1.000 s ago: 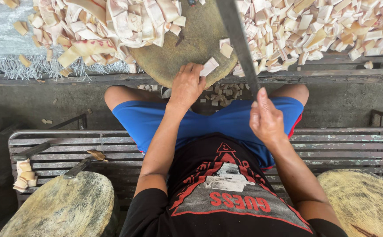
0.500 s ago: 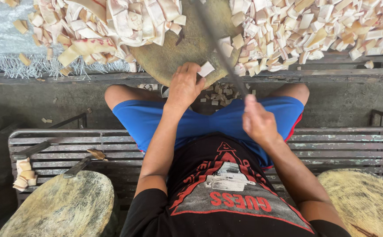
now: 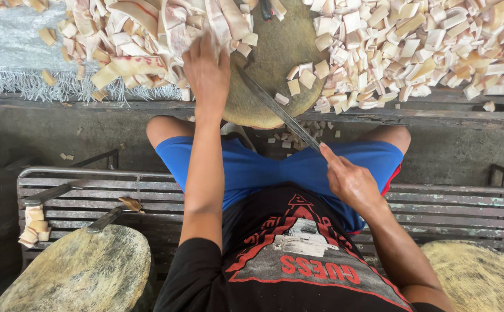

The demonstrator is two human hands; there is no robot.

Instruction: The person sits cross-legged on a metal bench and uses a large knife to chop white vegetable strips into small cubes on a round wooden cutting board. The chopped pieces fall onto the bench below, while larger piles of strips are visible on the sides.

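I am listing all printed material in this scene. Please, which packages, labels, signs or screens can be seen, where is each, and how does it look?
No packages, signs or screens are in view.
Shirt print: on the person's black shirt, bottom centre; a red triangle outline, a grey and white patch, red lettering below.

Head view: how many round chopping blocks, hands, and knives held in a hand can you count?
Round chopping blocks: 3 (centre, lower left, lower right)
Hands: 2 (left hand, right hand)
Knife held in the right hand: 1
Total: 6
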